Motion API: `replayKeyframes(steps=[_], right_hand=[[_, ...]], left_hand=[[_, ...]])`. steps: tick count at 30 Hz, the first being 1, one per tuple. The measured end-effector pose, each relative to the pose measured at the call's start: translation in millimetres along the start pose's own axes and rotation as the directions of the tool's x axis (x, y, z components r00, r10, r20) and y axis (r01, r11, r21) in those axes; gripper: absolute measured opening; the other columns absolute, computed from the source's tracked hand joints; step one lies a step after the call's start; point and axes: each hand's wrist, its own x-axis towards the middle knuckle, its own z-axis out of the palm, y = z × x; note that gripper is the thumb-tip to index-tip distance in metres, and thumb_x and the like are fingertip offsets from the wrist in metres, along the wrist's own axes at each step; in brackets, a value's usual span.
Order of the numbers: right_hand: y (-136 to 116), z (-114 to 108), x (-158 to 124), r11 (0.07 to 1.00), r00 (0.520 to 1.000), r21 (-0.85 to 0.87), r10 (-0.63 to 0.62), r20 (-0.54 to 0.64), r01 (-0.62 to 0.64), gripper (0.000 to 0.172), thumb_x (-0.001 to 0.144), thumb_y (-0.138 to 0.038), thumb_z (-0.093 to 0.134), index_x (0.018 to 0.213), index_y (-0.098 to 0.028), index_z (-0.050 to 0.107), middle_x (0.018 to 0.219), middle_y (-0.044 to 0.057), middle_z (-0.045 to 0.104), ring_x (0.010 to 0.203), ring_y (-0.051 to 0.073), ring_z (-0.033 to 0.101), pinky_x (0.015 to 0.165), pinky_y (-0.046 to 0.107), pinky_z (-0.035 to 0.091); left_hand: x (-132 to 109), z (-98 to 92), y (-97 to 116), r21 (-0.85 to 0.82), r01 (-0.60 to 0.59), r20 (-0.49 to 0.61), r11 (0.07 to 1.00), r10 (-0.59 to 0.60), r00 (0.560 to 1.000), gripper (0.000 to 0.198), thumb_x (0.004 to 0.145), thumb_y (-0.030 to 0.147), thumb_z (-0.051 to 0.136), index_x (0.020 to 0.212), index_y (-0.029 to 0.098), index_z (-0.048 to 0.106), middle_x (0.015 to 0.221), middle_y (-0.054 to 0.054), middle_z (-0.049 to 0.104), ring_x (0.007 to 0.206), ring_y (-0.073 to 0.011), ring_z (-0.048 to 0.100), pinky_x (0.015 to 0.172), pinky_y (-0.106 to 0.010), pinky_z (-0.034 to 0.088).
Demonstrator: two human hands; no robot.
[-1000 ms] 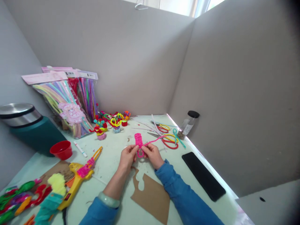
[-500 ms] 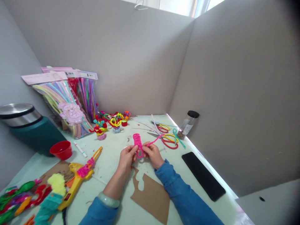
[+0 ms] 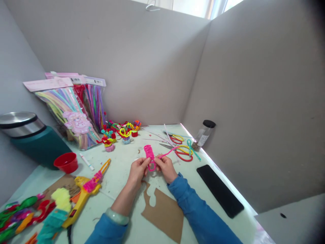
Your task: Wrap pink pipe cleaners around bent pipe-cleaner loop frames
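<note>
Between my hands is a pink pipe cleaner piece (image 3: 149,151), wound closely at its far part, with an open loop at the near end. My left hand (image 3: 137,170) pinches its left edge between thumb and fingers. My right hand (image 3: 165,167) pinches at the right edge, where a loose pink pipe cleaner end (image 3: 169,152) runs out toward the scissors (image 3: 185,152). Both hands are closed, and some fingertips are hidden behind the piece. Below them on the table lies a cut brown cardboard sheet (image 3: 165,215).
On the left are a yellow glue gun (image 3: 78,206) with pink wound work on it, a red cup (image 3: 66,163), a teal bottle (image 3: 35,145) and bags of pipe cleaners (image 3: 68,108). A black phone (image 3: 220,190) and a clear jar (image 3: 203,135) stand along the right side.
Almost nothing differs. Both hands keep their pinch on the pink piece, which has shifted very slightly.
</note>
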Motion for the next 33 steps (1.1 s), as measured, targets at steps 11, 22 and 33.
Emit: replayKeyframes(steps=[11,22,33], right_hand=[[1.7,1.6,0.3,0.999,0.999,-0.032,-0.026,0.041,0.027,0.023,0.073,-0.037,0.062,0.069,-0.015,0.057,0.046,-0.005,0.049,0.039,0.007,0.041,0.039,0.019,0.029],[1.6,2.4,0.0,1.0,1.0,-0.023,-0.016,0.024,0.016,0.024,0.073,-0.039,0.062,0.069,-0.016,0.056,0.043,-0.006,0.048,0.039,0.007,0.04,0.039,0.019,0.028],[0.0,2.7,0.0,1.0,1.0,-0.001,-0.028,-0.014,0.028,0.023,0.071,-0.037,0.064,0.071,-0.016,0.056,0.044,-0.007,0.047,0.04,0.007,0.04,0.04,0.02,0.028]], left_hand=[[-1.1,0.3,1.7,-0.054,-0.003,-0.015,0.999,0.003,1.0,0.036,0.07,0.047,0.06,0.061,0.013,0.054,0.034,0.006,0.039,0.032,-0.0037,0.029,0.037,-0.018,0.019],[1.4,-1.0,-1.1,-0.053,-0.012,0.007,0.999,0.013,1.0,0.033,0.069,0.046,0.063,0.066,0.013,0.056,0.046,0.004,0.049,0.034,-0.0035,0.033,0.037,-0.019,0.021],[0.2,-2.2,-0.5,0.092,-0.044,0.026,0.995,0.042,0.999,0.039,0.075,0.049,0.054,0.057,0.014,0.054,0.033,0.005,0.039,0.033,-0.0052,0.03,0.039,-0.02,0.02]])
